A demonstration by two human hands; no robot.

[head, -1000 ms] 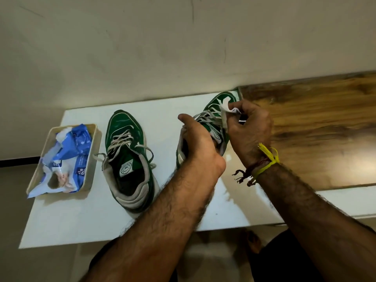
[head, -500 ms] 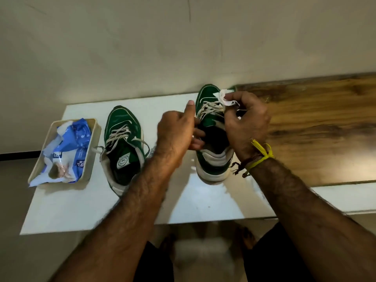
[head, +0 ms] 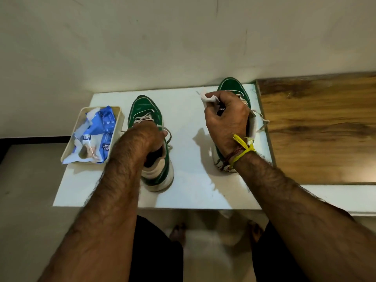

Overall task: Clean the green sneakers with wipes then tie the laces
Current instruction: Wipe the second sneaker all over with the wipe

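We reach our left hand [head: 151, 137] into the left sneaker [head: 149, 143], gripping its collar to steady it; our right hand [head: 226, 119] clutches the wipe [head: 207, 98], ready.

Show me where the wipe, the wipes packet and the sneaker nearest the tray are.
wipe [head: 207, 98]: head view, on the white corner above the fist.
wipes packet [head: 105, 121]: head view, on its blue upper part.
left sneaker [head: 143, 106]: head view, on the green toe.
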